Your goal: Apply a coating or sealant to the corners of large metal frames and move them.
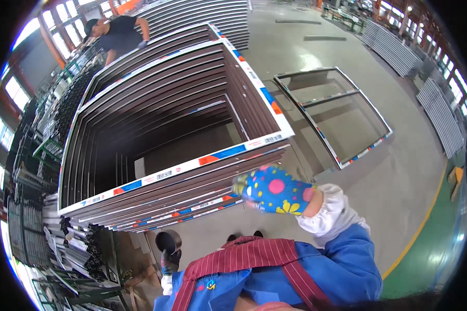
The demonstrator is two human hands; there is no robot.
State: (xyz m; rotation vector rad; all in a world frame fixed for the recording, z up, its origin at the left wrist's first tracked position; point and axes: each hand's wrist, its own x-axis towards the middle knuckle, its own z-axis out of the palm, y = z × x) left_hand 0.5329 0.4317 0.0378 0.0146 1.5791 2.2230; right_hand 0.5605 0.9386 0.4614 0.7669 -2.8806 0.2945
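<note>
A large stack of brown rectangular window frames (228, 150) stands in front of me, with white, blue and red printed tape along its top faces. My right hand (277, 191), in a blue glove with pink and yellow flowers, hovers beside the stack's near right corner. Its fingers are bunched together and slightly blurred; what they hold, if anything, is hidden. Low on the left, my left hand (170, 262) is closed on a dark, round, cup-like container (168, 241) whose open end faces up. Only part of that gloved hand shows.
One divided frame (324, 136) lies on the floor right of the stack. Across the stack stands a co-worker (120, 35), a gloved hand on a frame. Racks of metal profiles (70, 243) line the left side. Bundled grey profiles (392, 49) stand far right, near a yellow floor line.
</note>
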